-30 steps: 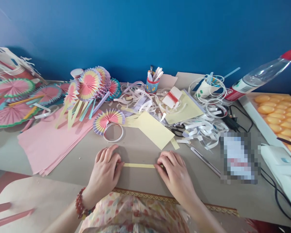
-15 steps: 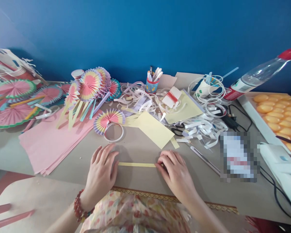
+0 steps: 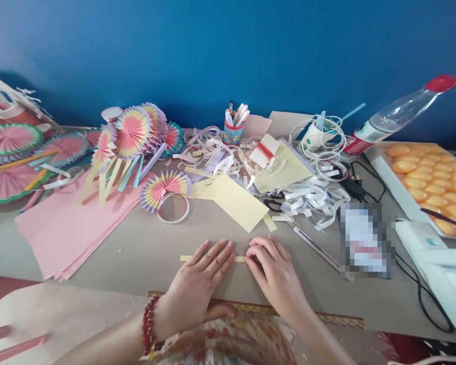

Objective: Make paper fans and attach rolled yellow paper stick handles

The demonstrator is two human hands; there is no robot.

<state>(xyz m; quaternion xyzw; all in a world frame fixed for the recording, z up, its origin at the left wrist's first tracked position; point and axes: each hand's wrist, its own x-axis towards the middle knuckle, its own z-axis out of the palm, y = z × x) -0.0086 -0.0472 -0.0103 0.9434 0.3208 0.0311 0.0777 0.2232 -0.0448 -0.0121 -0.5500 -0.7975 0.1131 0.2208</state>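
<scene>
A narrow yellow paper strip lies across the table in front of me. Flat on its middle, fingers stretched out, rests my left hand; the strip's left end shows beyond the fingers. My right hand pinches the strip's right end, which its curled fingers hide. Just behind are a yellow paper sheet and a folded pink, yellow and purple paper fan. A roll of white tape leans over the fan's lower edge.
Pink paper sheets and finished fans are at the left. Paper scraps, a pen cup and a utility knife lie behind and right. A tilted bottle and a white power strip are farther right.
My left hand has moved right from the strip's left end and now lies flat on its middle. My right hand stays at the right end.
</scene>
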